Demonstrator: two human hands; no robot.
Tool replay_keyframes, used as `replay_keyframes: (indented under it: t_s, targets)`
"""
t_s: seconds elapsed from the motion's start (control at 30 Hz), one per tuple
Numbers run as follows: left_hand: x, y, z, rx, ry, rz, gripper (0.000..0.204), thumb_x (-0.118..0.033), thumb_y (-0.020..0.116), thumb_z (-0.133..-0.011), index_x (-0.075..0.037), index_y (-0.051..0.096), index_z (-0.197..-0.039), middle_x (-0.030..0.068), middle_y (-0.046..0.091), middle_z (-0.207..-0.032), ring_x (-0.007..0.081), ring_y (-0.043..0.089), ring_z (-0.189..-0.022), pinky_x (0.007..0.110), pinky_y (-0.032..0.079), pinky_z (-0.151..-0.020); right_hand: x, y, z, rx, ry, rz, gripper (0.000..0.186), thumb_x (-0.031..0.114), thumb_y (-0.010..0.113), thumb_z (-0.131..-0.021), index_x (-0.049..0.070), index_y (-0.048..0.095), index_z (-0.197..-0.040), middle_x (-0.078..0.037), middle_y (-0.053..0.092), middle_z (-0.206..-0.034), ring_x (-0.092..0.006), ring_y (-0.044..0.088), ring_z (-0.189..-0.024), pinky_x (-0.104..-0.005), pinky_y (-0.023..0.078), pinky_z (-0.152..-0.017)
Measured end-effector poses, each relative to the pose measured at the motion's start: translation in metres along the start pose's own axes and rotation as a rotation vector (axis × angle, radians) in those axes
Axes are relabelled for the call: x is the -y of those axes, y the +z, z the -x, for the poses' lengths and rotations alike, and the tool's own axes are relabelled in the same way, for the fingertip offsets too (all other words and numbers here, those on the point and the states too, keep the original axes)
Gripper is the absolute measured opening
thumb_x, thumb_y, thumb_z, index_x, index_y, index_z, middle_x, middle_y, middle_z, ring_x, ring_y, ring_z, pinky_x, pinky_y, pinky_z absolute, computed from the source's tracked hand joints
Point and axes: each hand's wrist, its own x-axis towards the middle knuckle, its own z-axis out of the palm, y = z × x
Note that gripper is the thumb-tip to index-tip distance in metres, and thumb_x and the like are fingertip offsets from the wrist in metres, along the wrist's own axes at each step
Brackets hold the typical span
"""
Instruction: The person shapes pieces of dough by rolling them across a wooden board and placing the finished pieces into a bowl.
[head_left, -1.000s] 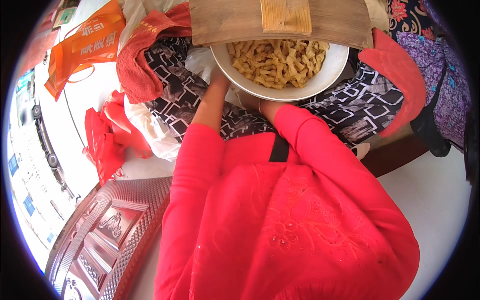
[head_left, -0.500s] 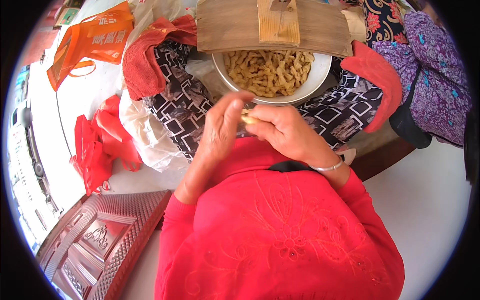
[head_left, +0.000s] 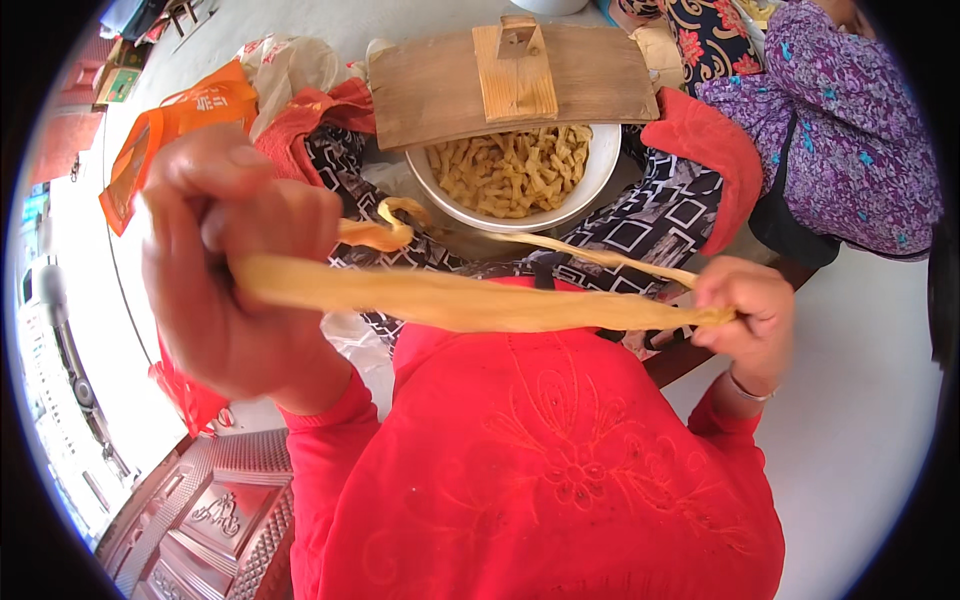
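Note:
My left hand (head_left: 235, 250), raised and slightly blurred, is closed on a long pale yellow strip (head_left: 470, 300). My right hand (head_left: 745, 310) grips the strip's other side, pulling it fairly straight across my red top. A thinner length runs from the right hand toward a loose curl beside my left hand. Behind them a white bowl (head_left: 597, 185) holds several short, knotted-looking yellow pieces (head_left: 505, 175). A curved wooden board (head_left: 420, 90) with an upright block on it lies over the bowl's far part, between my patterned-trousered legs.
Red cloths (head_left: 730, 170) lie over both knees. An orange bag (head_left: 150, 145) and a red bag (head_left: 185, 390) are at the left, near a brown embossed panel (head_left: 210, 500). At the right sits a person in purple floral clothing (head_left: 840, 150); a black strap hangs there.
My hands rose from the bowl, met at a small yellow piece, and are now spread wide apart with a long strip stretched between them. The view has tilted, showing more floor beyond the board.

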Motion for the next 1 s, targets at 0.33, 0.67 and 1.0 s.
replay_keyframes:
  t_s: [0.33, 0.67, 1.0]
  targets:
    - [0.016, -0.097, 0.036, -0.495, -0.038, -1.020, 0.025, -0.019, 0.048, -0.099, 0.002, 0.061, -0.100, -0.0043, 0.035, -0.055, 0.0050, 0.031, -0.049, 0.022, 0.027, -0.049, -0.044, -0.170, 0.155, -0.985, 0.713, 0.559, 0.002, 0.002, 0.061, -0.084, 0.003, 0.062, -0.086, 0.003, 0.056, -0.080, -0.0041, 0.047, -0.068, -0.0212, 0.038, -0.058]
    - [0.121, 0.022, 0.021, 0.526, -0.431, -0.679, 0.064, -0.007, 0.070, -0.076, -0.002, 0.046, -0.135, 0.0219, 0.042, -0.140, 0.0338, 0.039, -0.133, 0.039, 0.033, -0.108, -0.051, 0.079, -0.059, -0.008, 0.347, -0.134, 0.014, 0.012, 0.062, -0.089, -0.002, 0.060, -0.089, -0.007, 0.060, -0.072, -0.0104, 0.054, -0.066, -0.0283, 0.046, -0.062]
    - [0.114, -0.068, 0.043, -0.055, -0.977, -0.499, 0.019, -0.013, 0.053, -0.096, 0.002, 0.065, -0.100, -0.0050, 0.054, -0.075, 0.0034, 0.043, -0.068, 0.021, 0.038, -0.060, -0.084, 0.016, -0.059, 0.325, 0.459, 0.075, 0.018, 0.015, 0.061, -0.089, -0.001, 0.055, -0.083, -0.009, 0.042, -0.061, -0.0171, 0.042, -0.057, -0.0330, 0.038, -0.055]
